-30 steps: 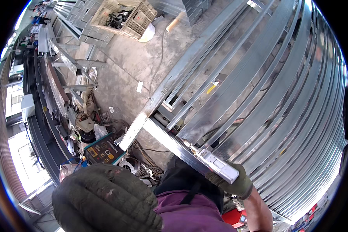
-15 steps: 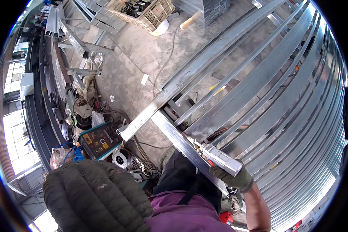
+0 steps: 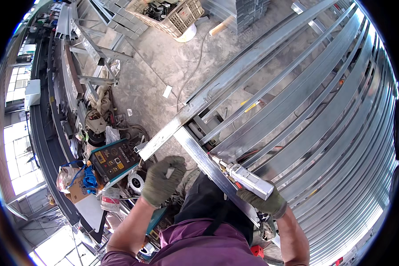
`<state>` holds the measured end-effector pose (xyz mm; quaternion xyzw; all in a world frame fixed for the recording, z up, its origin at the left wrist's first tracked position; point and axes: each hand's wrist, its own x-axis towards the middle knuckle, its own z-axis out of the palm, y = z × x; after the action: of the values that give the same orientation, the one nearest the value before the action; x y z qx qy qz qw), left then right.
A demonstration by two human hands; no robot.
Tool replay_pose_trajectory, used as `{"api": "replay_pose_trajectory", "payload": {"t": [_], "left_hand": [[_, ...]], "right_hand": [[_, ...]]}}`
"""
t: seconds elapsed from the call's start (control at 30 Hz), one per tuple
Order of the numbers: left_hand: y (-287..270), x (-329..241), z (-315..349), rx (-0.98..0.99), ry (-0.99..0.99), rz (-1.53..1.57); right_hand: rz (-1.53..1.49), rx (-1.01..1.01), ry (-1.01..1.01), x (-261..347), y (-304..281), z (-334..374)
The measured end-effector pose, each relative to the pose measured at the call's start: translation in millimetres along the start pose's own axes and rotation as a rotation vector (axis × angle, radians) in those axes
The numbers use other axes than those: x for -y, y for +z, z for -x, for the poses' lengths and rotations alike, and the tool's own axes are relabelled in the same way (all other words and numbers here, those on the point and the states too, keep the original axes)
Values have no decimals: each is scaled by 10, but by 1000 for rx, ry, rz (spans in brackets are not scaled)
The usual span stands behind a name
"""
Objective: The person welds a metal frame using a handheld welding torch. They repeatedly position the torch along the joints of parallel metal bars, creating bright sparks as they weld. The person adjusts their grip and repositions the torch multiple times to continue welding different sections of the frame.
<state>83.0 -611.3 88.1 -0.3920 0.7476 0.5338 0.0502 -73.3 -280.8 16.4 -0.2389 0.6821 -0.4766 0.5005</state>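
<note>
My right hand (image 3: 269,201), in an olive-green glove, is closed around the grip of a silver, boxy welding gun (image 3: 251,181). Its narrow nozzle points up and left, close to the inner edge of a metal frame's near end bar (image 3: 199,153). A long, wide metal side bar (image 3: 217,95) meets that end bar at the corner. Beside the corner, over the cables and wire spool, my gloved left hand (image 3: 163,181) hovers with bent fingers. A pale patch shows between its thumb and fingers, and I see no clear object held there.
Many parallel metal slats (image 3: 328,128) fill the right side. Left of me stand a dark control box with a teal edge (image 3: 115,160), a white wire spool (image 3: 136,181) and tangled cables. Metal trestles (image 3: 93,53) stand farther off; a beige crate (image 3: 177,20) of parts sits at the far side.
My left hand, large and close to the camera at lower left before, has moved down and away to beside the frame's corner. The right hand keeps the welding gun almost in place.
</note>
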Motion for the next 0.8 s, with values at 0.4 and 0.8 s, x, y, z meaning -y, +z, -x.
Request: {"api": "replay_pose_trajectory", "payload": {"t": [0.4, 0.8], "left_hand": [[157, 1917, 758, 252, -529, -447], [126, 1752, 672, 131, -744, -162]], "right_hand": [[125, -21, -184, -58, -37, -37], [-29, -16, -55, 54, -72, -1]]}}
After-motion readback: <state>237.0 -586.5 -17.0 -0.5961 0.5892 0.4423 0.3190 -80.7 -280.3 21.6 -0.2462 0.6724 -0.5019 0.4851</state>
